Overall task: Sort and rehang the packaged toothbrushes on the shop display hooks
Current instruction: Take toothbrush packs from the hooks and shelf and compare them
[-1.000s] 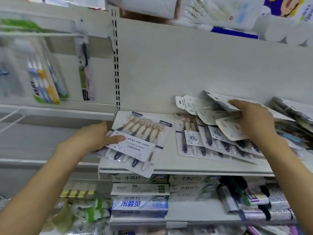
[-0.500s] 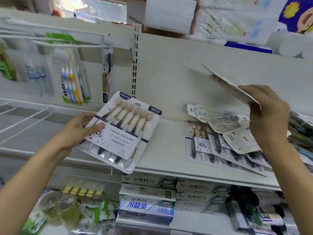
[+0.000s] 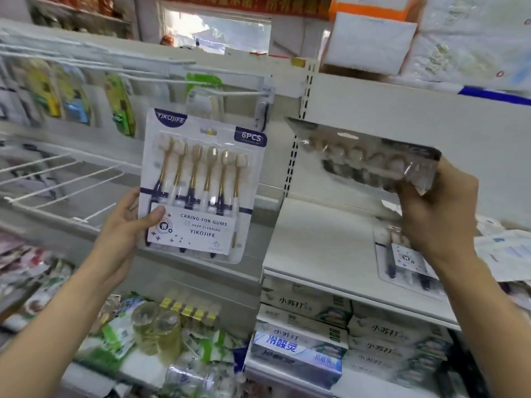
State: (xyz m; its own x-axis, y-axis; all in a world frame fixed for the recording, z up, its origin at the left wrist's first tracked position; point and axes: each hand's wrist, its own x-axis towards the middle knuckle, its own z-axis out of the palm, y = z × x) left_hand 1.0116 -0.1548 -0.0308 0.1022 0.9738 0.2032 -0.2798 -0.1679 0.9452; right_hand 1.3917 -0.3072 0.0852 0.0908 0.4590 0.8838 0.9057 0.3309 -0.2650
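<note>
My left hand (image 3: 126, 225) grips the lower left edge of a six-piece YIKOJIFE toothbrush pack (image 3: 201, 182), held upright in front of the white display hooks (image 3: 230, 93). The pack's top sits just below a hook's tip. My right hand (image 3: 436, 214) holds a second toothbrush pack (image 3: 365, 159) by its right end, tilted nearly flat, with its hang hole facing left. More packs (image 3: 402, 259) lie on the white shelf (image 3: 316, 248) under my right hand.
Other toothbrush packs (image 3: 120, 104) hang on hooks at the left. Bare white wire hooks (image 3: 57, 179) stick out at the left. Toothpaste boxes (image 3: 298, 349) fill the lower shelves. A slotted upright (image 3: 304, 93) divides the two bays.
Both hands rose from the shelf. The left one turned its pack upright and brought it up to the hooks. The right one lifted a pack off the pile and carried it left.
</note>
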